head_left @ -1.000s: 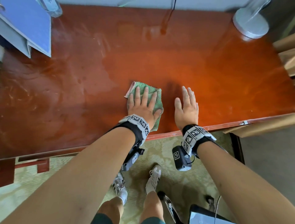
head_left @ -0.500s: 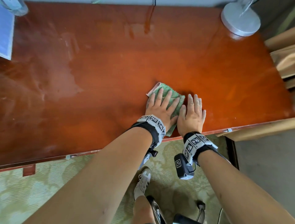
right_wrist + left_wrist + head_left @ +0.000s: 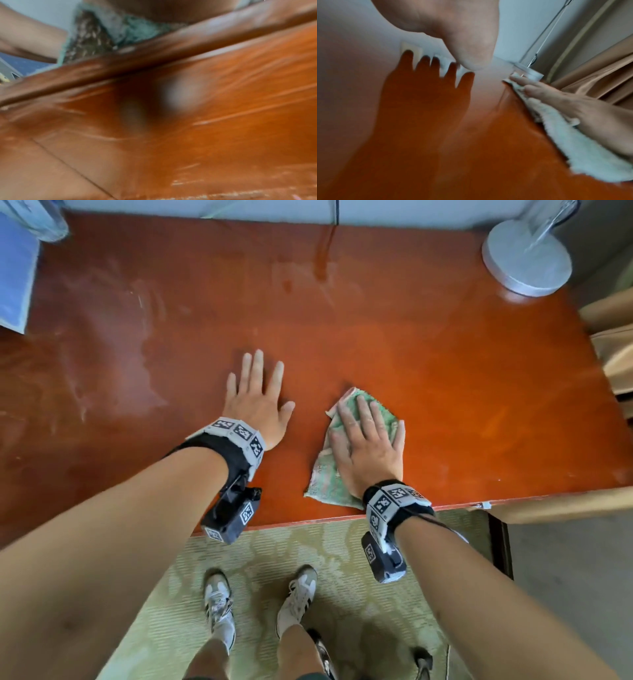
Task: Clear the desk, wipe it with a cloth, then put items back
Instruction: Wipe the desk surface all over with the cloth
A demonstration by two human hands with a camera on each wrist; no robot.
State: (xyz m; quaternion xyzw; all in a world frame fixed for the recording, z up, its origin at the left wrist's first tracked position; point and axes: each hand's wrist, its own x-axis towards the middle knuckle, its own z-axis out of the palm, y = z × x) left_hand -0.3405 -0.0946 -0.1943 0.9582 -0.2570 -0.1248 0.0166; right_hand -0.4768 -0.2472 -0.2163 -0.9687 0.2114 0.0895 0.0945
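The red-brown desk (image 3: 428, 354) fills the head view. A green cloth (image 3: 323, 482) lies near its front edge, right of centre. My right hand (image 3: 368, 440) presses flat on the cloth with straight fingers. My left hand (image 3: 257, 402) rests flat and bare on the desk, a hand's width left of the cloth. The left wrist view shows the left hand (image 3: 462, 40) over its reflection in the desk, and the right hand (image 3: 573, 108) on the cloth (image 3: 573, 142). In the blurred right wrist view the cloth (image 3: 120, 27) shows above the desk's front edge (image 3: 154, 56).
A round grey lamp base (image 3: 527, 258) stands at the back right corner. A blue folder (image 3: 13, 268) and a clear container (image 3: 41, 217) sit at the back left. A cable (image 3: 337, 210) drops behind the desk. Pale wooden furniture (image 3: 616, 354) adjoins the right side.
The cloth has passed from under my left hand to under my right hand. The left hand now lies bare on the desk, further left; the right hand has moved right with the cloth.
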